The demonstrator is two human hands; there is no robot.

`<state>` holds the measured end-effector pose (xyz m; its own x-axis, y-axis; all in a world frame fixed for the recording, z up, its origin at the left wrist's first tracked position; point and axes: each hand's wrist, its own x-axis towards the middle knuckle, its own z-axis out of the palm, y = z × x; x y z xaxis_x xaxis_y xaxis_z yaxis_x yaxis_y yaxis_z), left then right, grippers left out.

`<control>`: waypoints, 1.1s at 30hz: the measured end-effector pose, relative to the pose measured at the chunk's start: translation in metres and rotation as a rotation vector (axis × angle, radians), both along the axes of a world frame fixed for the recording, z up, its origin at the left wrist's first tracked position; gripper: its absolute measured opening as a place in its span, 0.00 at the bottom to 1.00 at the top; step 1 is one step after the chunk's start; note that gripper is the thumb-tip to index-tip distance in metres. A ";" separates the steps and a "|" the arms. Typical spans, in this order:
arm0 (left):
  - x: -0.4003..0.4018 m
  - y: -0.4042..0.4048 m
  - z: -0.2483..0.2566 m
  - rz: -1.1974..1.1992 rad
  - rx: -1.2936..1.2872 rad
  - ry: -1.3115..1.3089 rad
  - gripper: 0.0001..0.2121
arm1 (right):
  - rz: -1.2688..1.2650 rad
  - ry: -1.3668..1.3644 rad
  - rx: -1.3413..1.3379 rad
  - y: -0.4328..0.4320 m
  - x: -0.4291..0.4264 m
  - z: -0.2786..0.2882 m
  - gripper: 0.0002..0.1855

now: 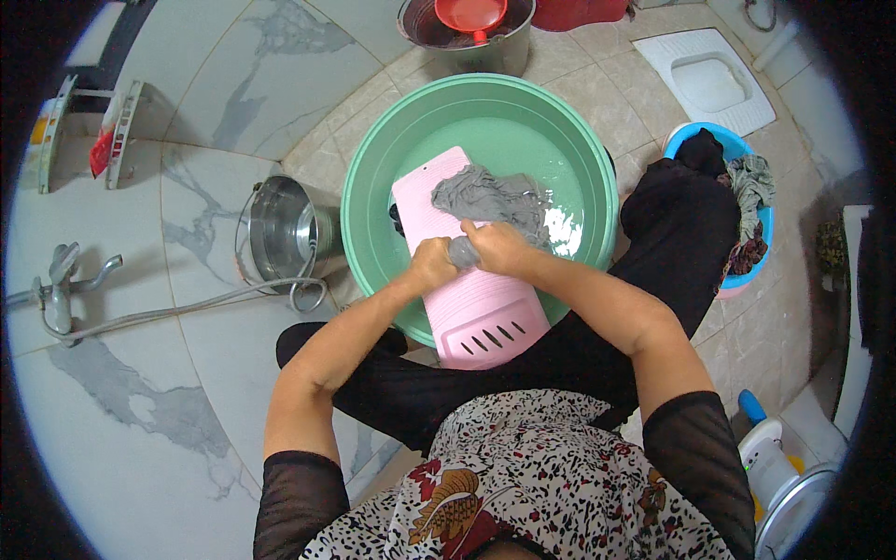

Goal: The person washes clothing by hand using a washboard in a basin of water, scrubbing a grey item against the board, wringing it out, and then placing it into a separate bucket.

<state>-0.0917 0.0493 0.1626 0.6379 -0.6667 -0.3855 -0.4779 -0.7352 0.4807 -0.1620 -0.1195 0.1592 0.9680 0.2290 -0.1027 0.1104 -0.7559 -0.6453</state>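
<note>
A pink plastic washboard (pixel 490 308) leans in a large round green basin (pixel 364 280) that holds water. Both of my hands grip a wet grey cloth (pixel 483 196) above the board's ridges. My left hand (pixel 430 260) is closed around one part of it, and my right hand (pixel 498 246) around another just beside. Between the two fists a short stretch of the fabric bulges out. Beyond my hands the rest of the cloth lies crumpled over the board and into the water. Part of a dark item (pixel 397 220) shows at the board's left edge.
A metal bucket (pixel 280 231) with a hose (pixel 210 306) stands left of the basin, below a wall tap (pixel 63 287). Behind is another bucket (pixel 514 56) with a red dipper (pixel 470 14). A blue tub (pixel 764 245) of clothes and a squat toilet (pixel 714 84) are right.
</note>
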 end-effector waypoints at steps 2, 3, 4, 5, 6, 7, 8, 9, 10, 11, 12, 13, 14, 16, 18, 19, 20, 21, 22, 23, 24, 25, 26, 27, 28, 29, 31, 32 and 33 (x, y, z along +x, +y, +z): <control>-0.011 -0.006 0.001 0.057 -0.044 0.091 0.10 | 0.015 -0.042 -0.022 -0.004 -0.005 -0.005 0.21; -0.015 -0.004 -0.001 0.101 -0.021 0.137 0.10 | 0.030 -0.057 -0.023 -0.004 -0.007 -0.005 0.20; -0.018 -0.001 -0.006 0.145 0.002 0.183 0.10 | 0.044 -0.072 -0.024 -0.003 -0.009 -0.005 0.20; -0.021 0.003 -0.011 0.189 0.026 0.229 0.10 | 0.059 -0.087 -0.025 -0.003 -0.011 -0.005 0.20; -0.025 0.007 -0.016 0.230 -0.014 0.261 0.11 | 0.087 -0.096 -0.020 -0.003 -0.011 -0.007 0.20; -0.028 0.011 -0.021 0.268 -0.004 0.313 0.11 | 0.117 -0.105 -0.015 -0.003 -0.012 -0.011 0.20; -0.032 0.015 -0.027 0.308 0.007 0.365 0.12 | 0.147 -0.114 -0.010 -0.002 -0.013 -0.013 0.20; -0.035 0.018 -0.030 0.347 0.018 0.415 0.12 | 0.158 -0.127 -0.018 -0.001 -0.013 -0.017 0.20; -0.038 0.019 -0.035 0.410 -0.002 0.477 0.11 | 0.170 -0.139 -0.026 0.000 -0.013 -0.020 0.20; -0.044 0.021 -0.038 0.494 -0.050 0.552 0.10 | 0.183 -0.153 -0.033 0.001 -0.013 -0.023 0.19; -0.050 0.020 -0.038 0.576 -0.098 0.630 0.09 | 0.195 -0.183 -0.023 0.001 -0.013 -0.027 0.19; -0.055 0.011 -0.027 0.655 -0.147 0.712 0.08 | 0.206 -0.209 -0.016 0.000 -0.014 -0.032 0.19; -0.059 0.002 -0.014 0.673 -0.094 0.719 0.07 | 0.217 -0.235 -0.008 -0.002 -0.016 -0.037 0.19; -0.064 -0.001 -0.003 0.723 -0.107 0.815 0.07 | 0.252 -0.237 -0.019 -0.003 -0.017 -0.038 0.19; -0.069 0.000 -0.002 0.776 -0.132 0.875 0.07 | 0.282 -0.236 -0.024 -0.002 -0.017 -0.036 0.18; -0.072 0.001 -0.003 0.804 -0.151 0.886 0.07 | 0.296 -0.235 -0.023 -0.002 -0.018 -0.034 0.18; -0.074 0.002 -0.004 0.832 -0.169 0.897 0.08 | 0.309 -0.233 -0.022 -0.002 -0.018 -0.031 0.18; -0.075 0.001 -0.004 0.841 -0.171 0.912 0.08 | 0.315 -0.229 -0.025 -0.003 -0.018 -0.032 0.18; -0.076 -0.001 -0.005 0.849 -0.173 0.927 0.08 | 0.322 -0.225 -0.027 -0.004 -0.019 -0.034 0.18; -0.077 -0.002 -0.005 0.857 -0.175 0.942 0.08 | 0.328 -0.220 -0.030 -0.004 -0.020 -0.035 0.18; -0.077 -0.002 -0.006 0.866 -0.173 0.958 0.08 | 0.320 -0.200 -0.059 -0.004 -0.020 -0.035 0.19; -0.077 -0.002 -0.007 0.875 -0.171 0.975 0.08 | 0.313 -0.180 -0.089 -0.003 -0.021 -0.036 0.19; -0.076 -0.002 -0.008 0.884 -0.170 0.991 0.09 | 0.305 -0.159 -0.119 -0.002 -0.022 -0.036 0.19; -0.075 0.000 -0.010 0.876 -0.184 1.016 0.08 | 0.298 -0.142 -0.130 -0.002 -0.022 -0.035 0.20; -0.073 0.002 -0.013 0.869 -0.198 1.040 0.08 | 0.292 -0.125 -0.142 -0.001 -0.022 -0.034 0.21; -0.072 0.004 -0.015 0.861 -0.212 1.064 0.07 | 0.285 -0.109 -0.153 0.000 -0.022 -0.033 0.21; -0.067 -0.001 -0.023 0.930 -0.235 1.234 0.07 | 0.037 -0.231 -0.187 0.006 -0.025 -0.045 0.20; -0.066 -0.006 -0.025 0.960 -0.245 1.320 0.07 | -0.090 -0.294 -0.205 0.007 -0.028 -0.052 0.19; -0.068 -0.009 -0.021 0.932 -0.242 1.290 0.07 | -0.221 -0.294 -0.292 0.008 -0.029 -0.055 0.20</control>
<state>-0.1598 0.0408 0.1418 0.1857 -0.3730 -0.9090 0.8663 -0.3745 0.3306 -0.1913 -0.1118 0.1046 0.9880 0.0166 0.1533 0.0726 -0.9272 -0.3676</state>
